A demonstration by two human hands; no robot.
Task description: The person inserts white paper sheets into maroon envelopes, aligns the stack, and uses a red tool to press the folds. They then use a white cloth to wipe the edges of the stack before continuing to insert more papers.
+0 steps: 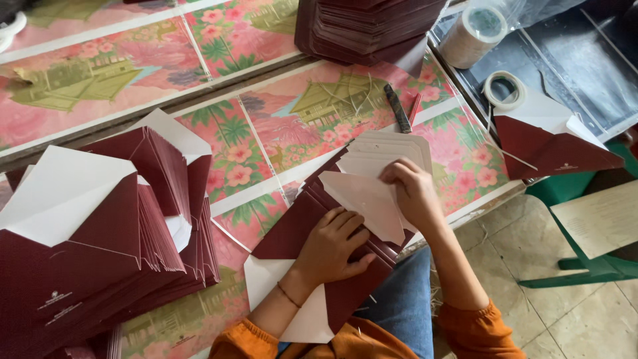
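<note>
Left hand (332, 242) lies palm down, fingers spread and curled, pressing on the maroon envelope (312, 229) at the table's near edge, not gripping it. Just beyond its fingertips the right hand (413, 193) bends at the wrist and pinches the envelope's white triangular flap (369, 199) between thumb and fingers. Both orange sleeves (478, 329) come in from below, forearms angled inward, with blue jeans (402, 306) under them. A second white flap (299, 306) pokes out beneath the left wrist. Past the right hand's knuckles sits a fanned stack of white cards (392, 149), and beyond that a dark pen (398, 108) on the flowered pink tablecloth (279, 119). Well off to the left hand's outer side stands a big heap of maroon envelopes (100, 246), flaps open. Farther ahead rests another maroon stack (365, 30). Out beyond the right hand are two tape rolls (473, 33), a loose envelope (555, 143) and a green stool (585, 226)
</note>
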